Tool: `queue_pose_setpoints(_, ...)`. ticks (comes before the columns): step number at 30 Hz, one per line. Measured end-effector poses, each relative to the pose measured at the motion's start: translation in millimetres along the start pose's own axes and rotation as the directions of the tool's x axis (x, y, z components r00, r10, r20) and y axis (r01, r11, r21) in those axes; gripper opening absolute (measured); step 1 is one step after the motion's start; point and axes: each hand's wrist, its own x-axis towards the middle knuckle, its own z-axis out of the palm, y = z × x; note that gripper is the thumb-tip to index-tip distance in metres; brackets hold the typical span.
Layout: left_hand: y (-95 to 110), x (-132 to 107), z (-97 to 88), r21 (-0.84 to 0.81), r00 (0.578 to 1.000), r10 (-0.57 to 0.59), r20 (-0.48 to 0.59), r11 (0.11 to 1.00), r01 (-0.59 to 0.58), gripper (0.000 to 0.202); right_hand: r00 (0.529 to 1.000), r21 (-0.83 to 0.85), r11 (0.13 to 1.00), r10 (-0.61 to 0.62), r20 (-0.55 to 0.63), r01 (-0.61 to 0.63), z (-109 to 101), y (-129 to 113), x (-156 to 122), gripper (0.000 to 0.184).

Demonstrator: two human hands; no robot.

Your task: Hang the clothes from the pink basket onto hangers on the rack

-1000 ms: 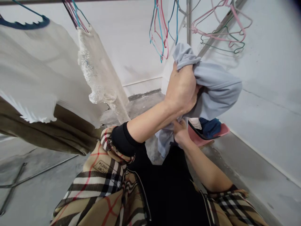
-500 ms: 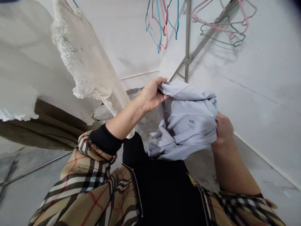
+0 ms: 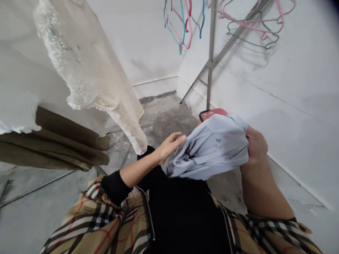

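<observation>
A light blue-grey garment [image 3: 212, 148] is bunched up in front of my chest, with a small printed label showing on its fabric. My right hand [image 3: 255, 145] is closed on its right side. My left hand [image 3: 169, 146] touches the garment's left edge with its fingers stretched out and only loosely curled. Both arms wear checked beige sleeves over black cuffs.
White lacy clothes [image 3: 87, 81] and a brown cloth [image 3: 58, 144] hang at the left. Coloured wire hangers [image 3: 182, 24] dangle from a metal rack [image 3: 210, 60] by the white wall. A pink basin [image 3: 212, 113] peeks out behind the garment on the concrete floor.
The garment came down from head height to chest height. My right hand moved from under it to its right side. My left hand loosened from a firm grasp to a light touch.
</observation>
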Motion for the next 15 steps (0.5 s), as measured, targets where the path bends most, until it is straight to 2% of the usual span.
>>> queue_pose_setpoints(3,-19.8,-3.9,7.5,0.067,0.994,0.111,0.014,0.992,-0.111,0.069,0.989,0.05,0.988,0.143,0.028,-0.145,-0.3,2.6,3.3,0.015)
queue_pose_setpoints(5,-25.6,2.6,11.3,0.009,0.994,0.109,-0.001,0.994,-0.109,0.054,0.984,0.07,0.982,0.176,-0.006,-0.175,-2.4,5.4,4.9,0.017)
queue_pose_setpoints(7,-22.2,12.6,12.0,-0.108,0.998,0.057,-0.013,0.992,-0.058,0.032,0.98,0.082,0.977,0.199,-0.023,-0.197,-4.9,7.1,6.3,0.018)
queue_pose_setpoints(8,-16.5,17.1,10.6,-0.157,0.999,0.033,-0.01,0.987,-0.034,0.026,0.976,0.086,0.973,0.216,-0.018,-0.214,-6.0,6.9,7.0,0.02)
queue_pose_setpoints(11,15.0,20.9,-1.2,-0.244,1.0,0.019,0.012,0.97,-0.015,0.028,0.966,0.095,0.961,0.259,0.003,-0.258,-9.6,1.9,9.3,0.026)
queue_pose_setpoints(15,72.4,-2.4,-28.6,-0.354,0.996,0.016,0.085,0.935,0.016,0.028,0.953,-0.04,0.956,0.293,0.082,-0.29,-20.5,-7.2,14.4,0.034)
